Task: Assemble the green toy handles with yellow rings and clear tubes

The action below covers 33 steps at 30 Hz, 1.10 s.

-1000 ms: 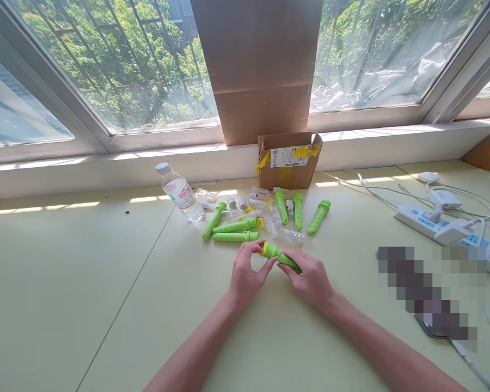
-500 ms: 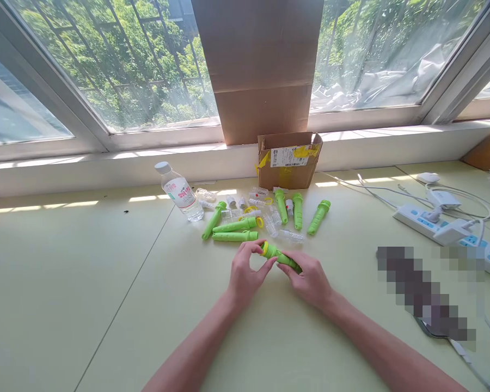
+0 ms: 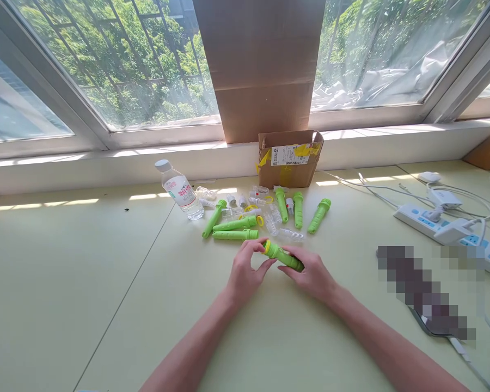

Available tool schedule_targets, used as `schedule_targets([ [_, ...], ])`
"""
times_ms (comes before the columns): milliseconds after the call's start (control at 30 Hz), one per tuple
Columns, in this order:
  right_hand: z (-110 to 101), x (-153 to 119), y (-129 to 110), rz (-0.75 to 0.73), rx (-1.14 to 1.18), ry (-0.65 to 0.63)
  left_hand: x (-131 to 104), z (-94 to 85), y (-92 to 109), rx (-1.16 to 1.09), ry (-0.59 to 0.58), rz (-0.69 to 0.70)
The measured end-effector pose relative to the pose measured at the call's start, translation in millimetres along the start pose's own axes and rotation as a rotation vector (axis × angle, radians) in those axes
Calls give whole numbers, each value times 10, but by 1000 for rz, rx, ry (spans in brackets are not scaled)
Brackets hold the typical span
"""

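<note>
Held above the table, a ribbed green plastic handle lies slantwise between my hands. My right hand is closed around its lower right part. A yellow ring sits at the handle's upper left, threaded end, where fingers of my left hand pinch it. Just beyond are other green handles, clear ribbed plastic covers, loose yellow rings and small white-and-grey cylinders, all lying in a loose cluster.
A water bottle with a white cap stands behind the cluster on the left. An open cardboard box is against the window ledge. To the right lie a white power strip with cables and a partly blurred dark object.
My right hand and the green handle have shifted very slightly to the right. My left hand stays at the yellow ring; the other items lie as before.
</note>
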State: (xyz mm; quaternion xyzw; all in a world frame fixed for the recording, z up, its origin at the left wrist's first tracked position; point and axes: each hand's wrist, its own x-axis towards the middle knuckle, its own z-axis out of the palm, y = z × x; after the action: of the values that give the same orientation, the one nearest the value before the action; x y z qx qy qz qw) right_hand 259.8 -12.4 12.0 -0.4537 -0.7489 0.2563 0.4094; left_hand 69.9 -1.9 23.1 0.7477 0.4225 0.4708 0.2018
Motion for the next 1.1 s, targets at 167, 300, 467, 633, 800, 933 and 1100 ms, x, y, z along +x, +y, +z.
schedule_targets([
  [167,22,-21,9,20,-16,16,0,2,-1,1,15,30],
  [300,32,-27,-16,66,7,30,4,14,3,-2,33,39],
  [467,27,-28,-44,67,-7,74,11,19,5,4,51,26],
  [633,22,-25,-60,23,-137,103,17,14,5,26,67,37],
  [800,48,-34,-87,16,-207,73,20,19,-1,23,61,-1],
  [933,50,-35,-93,46,-164,38,15,16,-16,-6,9,-33],
  [1100,-1,-13,-41,53,-67,-48,2,7,-12,-8,-22,-54],
])
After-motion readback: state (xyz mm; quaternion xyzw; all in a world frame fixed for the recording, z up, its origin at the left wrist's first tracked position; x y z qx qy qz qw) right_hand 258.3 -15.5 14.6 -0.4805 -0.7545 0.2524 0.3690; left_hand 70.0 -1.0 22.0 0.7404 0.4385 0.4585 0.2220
